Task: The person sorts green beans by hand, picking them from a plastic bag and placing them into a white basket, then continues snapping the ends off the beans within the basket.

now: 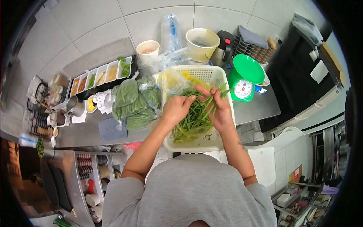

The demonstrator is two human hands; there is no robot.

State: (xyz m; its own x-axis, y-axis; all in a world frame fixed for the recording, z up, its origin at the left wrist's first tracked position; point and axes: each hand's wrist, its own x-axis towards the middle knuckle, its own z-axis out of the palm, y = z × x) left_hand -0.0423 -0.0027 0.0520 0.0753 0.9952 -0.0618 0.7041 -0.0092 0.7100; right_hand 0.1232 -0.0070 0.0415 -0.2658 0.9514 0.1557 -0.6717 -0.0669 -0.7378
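Observation:
Over a white plastic basket filled with green beans, both of my hands are raised close together. Several long beans lie across the fingers of my right hand, which holds them near the basket's right side. My left hand is closed, thumb and forefinger pinched at the left edge of the pile; whatever is between the fingertips is too small to make out. A clear plastic bag with something yellow lies at the back of the basket. Filled bags of green beans rest left of the basket.
A green scale stands right of the basket. Behind are a cream bucket, a smaller tub and a thermos. At the left are a condiment tray, a blue cloth and a metal cup.

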